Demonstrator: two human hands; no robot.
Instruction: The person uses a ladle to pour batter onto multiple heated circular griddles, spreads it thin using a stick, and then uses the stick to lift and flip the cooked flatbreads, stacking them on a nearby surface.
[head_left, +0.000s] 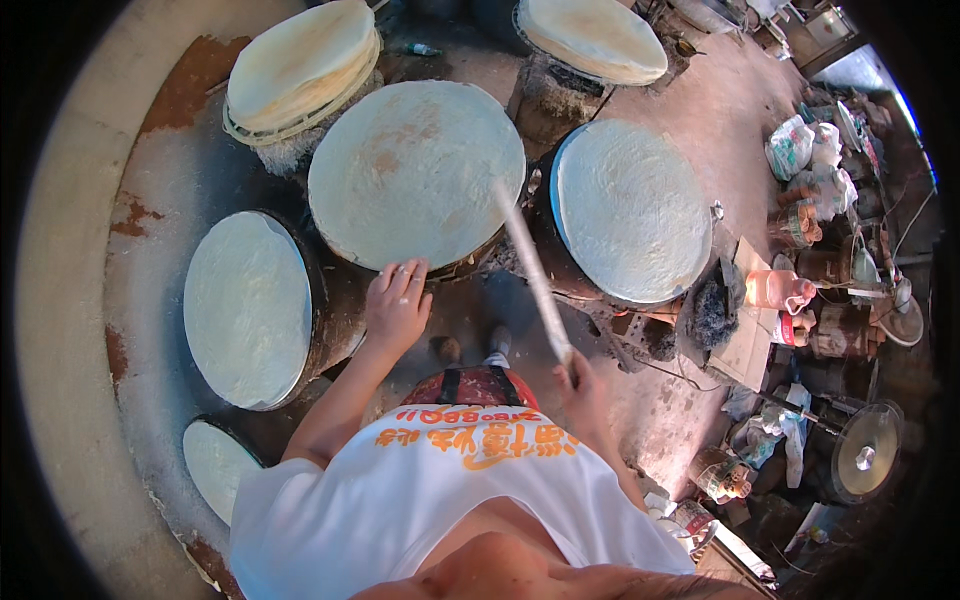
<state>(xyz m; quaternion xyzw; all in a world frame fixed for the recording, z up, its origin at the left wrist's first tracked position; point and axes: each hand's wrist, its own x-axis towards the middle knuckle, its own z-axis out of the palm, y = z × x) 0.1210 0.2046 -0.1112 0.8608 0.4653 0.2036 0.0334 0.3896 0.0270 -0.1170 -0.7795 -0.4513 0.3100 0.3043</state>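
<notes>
A large round flatbread [410, 180], pale with browned patches, lies on the middle griddle in front of me. My left hand [398, 305] is at its near edge, fingers stretched out over the rim and thumb apart. In my right hand [585, 395], closed round one end, is a long pale flat stick [535, 270], blurred along its length. The stick's far tip is over the right side of the middle flatbread; whether it touches cannot be told. Right of the stick, another pale flatbread [632, 210] covers a second round griddle.
More griddles with pale sheets [248, 310] stand at my left, one [220, 468] lower down. Stacked flatbreads [300, 65] rest on a round rack at the far left, another stack [592, 38] at the far right. Bags [790, 145], a pink jug [780, 290] and a fan [866, 455] crowd the right.
</notes>
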